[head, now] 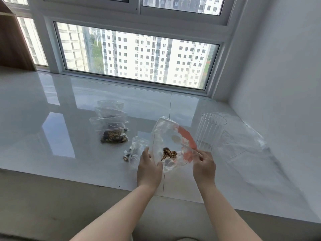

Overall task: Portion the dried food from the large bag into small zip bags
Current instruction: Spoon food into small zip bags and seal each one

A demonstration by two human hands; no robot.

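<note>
between both hands, large bag (166,136) grasped, left grip (149,166) on its side, right grip (204,164) pinching its edge

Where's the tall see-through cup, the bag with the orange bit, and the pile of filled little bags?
clear cup (209,132), head view, ribbed side wall.
orange-marked bag (162,136), head view, clear upper panel.
filled small bags (111,126), head view, front bag's plastic.

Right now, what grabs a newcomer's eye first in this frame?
Both hands hold a clear bag with an orange strip at the near centre of the glossy white sill: left hand on its side, right hand pinching the strip end, nuts pooled at the bottom. Left of it lies a stack of filled small zip bags; a ribbed clear glass stands to the right.
</note>
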